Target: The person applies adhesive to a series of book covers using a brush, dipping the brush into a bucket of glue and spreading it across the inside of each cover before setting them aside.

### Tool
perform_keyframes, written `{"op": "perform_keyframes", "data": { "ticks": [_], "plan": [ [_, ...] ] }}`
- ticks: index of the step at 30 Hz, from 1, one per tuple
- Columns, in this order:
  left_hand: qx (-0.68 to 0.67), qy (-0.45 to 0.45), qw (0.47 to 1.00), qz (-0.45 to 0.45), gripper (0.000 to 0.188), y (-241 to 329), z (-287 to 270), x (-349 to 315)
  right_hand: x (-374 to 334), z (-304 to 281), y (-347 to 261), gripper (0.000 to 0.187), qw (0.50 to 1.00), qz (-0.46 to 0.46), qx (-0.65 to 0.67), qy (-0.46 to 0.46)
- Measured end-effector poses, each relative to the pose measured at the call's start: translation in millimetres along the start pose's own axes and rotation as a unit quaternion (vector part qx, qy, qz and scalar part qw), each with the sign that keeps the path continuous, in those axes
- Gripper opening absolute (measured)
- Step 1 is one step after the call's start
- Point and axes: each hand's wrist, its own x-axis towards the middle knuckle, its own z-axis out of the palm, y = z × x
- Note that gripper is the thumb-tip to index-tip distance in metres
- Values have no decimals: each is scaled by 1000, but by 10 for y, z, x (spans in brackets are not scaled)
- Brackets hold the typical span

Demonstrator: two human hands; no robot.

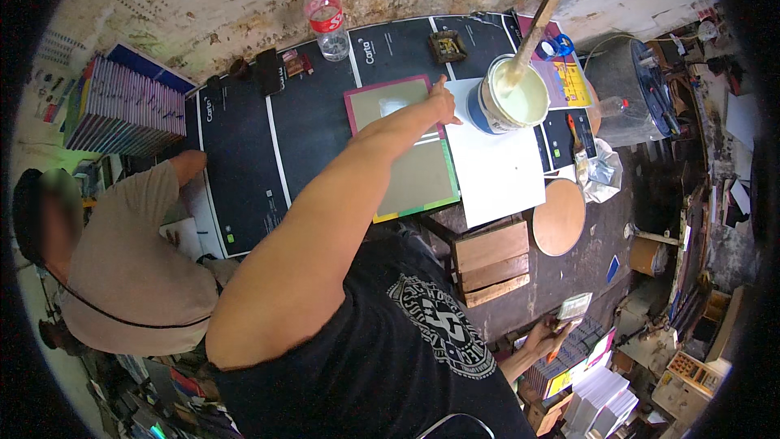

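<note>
My left arm reaches across the black table sheet [317, 154]. My left hand [443, 103] rests at the right edge of an open book cover [414, 179], its fingers apart. The cover shows greyish boards with maroon turned-in edges on its far half and green and yellow edges on its near half. A whitish patch lies on the far board, partly behind my forearm. Low at the right, my right hand [538, 343] grips a flat paintbrush [574, 307] with an orange handle and pale bristles, held away from the cover.
A white sheet [497, 179] lies beside the cover, bearing a bucket [486, 106] of pale paste with a wooden-handled brush. A bottle [327, 24], a book stack [130, 106], a round board [559, 217] and wooden blocks [491, 256] stand around. A co-worker [134, 260] leans at the left.
</note>
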Motion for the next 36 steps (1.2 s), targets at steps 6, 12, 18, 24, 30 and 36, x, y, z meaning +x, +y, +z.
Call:
{"op": "perform_keyframes", "data": {
  "ticks": [6,12,18,24,30,36],
  "plan": [
    [-285,245,923,-80,67,137,122,-877,392,1665,567,53,987,64,-40,-141],
    [-295,200,903,-242,104,963,987,-2506,135,3031,2473,37,887,14,-374,-271],
    [-331,147,884,-296,96,1456,1412,-2839,-693,3445,3370,35,675,-168,-553,-459],
    [-328,176,882,-288,92,1452,1486,-2841,109,2884,3020,35,690,-152,-643,-296],
    [-346,180,874,-290,99,1481,1539,-2860,-1011,3059,3131,38,675,-111,-604,-409],
    [-348,176,872,-295,101,1489,1509,-2854,94,2539,2690,41,601,-133,-741,-269]
  ]
}}
